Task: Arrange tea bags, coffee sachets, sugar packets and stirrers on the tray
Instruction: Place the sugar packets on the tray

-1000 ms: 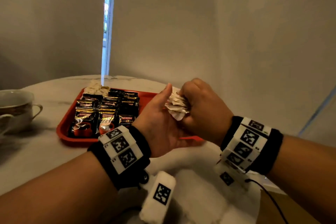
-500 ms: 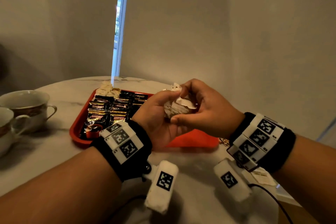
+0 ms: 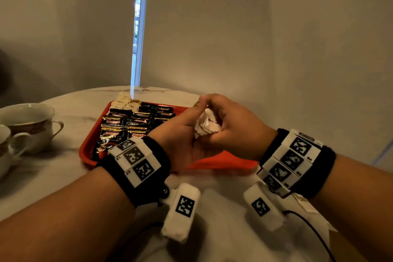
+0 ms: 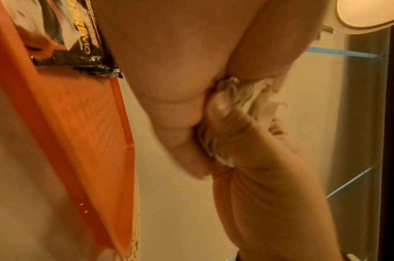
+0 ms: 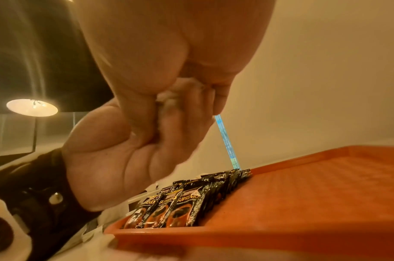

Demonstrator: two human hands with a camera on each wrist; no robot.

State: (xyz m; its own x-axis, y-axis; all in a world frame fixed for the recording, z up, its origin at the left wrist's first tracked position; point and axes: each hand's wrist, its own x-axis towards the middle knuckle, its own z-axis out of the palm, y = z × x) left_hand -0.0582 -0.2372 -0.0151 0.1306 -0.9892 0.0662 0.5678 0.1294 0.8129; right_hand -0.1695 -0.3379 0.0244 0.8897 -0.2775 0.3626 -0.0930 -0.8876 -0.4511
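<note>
Both hands hold one bunch of white sugar packets (image 3: 205,124) above the near right part of the red tray (image 3: 223,162). My left hand (image 3: 187,134) cups the bunch from the left, thumb up against it. My right hand (image 3: 229,125) curls its fingers round it from the right. In the left wrist view the packets (image 4: 254,98) show edge-on between both hands' fingers. Black coffee sachets (image 3: 127,125) lie in rows on the tray's left half, also seen in the right wrist view as coffee sachets (image 5: 182,206). Pale tea bags (image 3: 125,101) sit at the tray's far left corner.
Two teacups (image 3: 29,123) stand on the marble table (image 3: 63,176) at the left. A paper wrapper (image 3: 308,208) lies on the table under my right wrist. The tray's right half (image 5: 314,185) is bare. Walls close in behind the table.
The view has swung left, bringing both cups into sight. My hands have stayed together on the packets, and the right fingers have shifted their hold on the bunch.
</note>
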